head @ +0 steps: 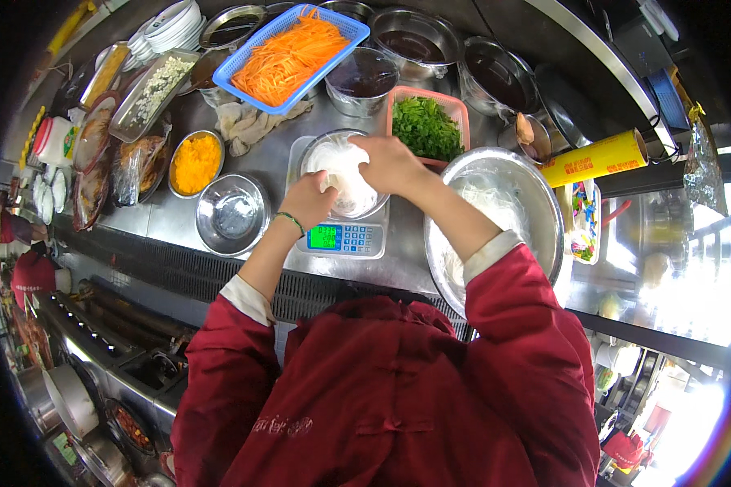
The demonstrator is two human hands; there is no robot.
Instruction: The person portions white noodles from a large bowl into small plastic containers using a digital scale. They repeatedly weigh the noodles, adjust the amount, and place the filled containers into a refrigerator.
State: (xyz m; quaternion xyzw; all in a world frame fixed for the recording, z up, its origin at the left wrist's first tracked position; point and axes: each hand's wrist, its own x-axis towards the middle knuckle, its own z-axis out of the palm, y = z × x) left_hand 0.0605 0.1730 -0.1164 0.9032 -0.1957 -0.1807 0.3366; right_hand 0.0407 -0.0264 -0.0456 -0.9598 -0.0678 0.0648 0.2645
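Observation:
White thin noodles (335,159) fill a round metal bowl (365,213) on a digital kitchen scale (374,241) with a lit green display. My left hand (307,198), a thin band at its wrist, has its fingers in the noodles from the near left. From the right, my right hand (393,163) grips the same noodles, its fingertips slightly blurred. More noodles (484,198) lie in a large steel basin (551,243) beneath my right forearm. Left of the scale stands a shiny steel bowl (231,213).
Behind the scale are a blue basket (231,82) of shredded carrot, a pink basket (460,115) of chopped greens and steel pots of dark liquid (411,45). A bowl of orange shreds (195,163) stands left. A yellow wrap roll (597,159) lies right. Another person (33,277) is at far left.

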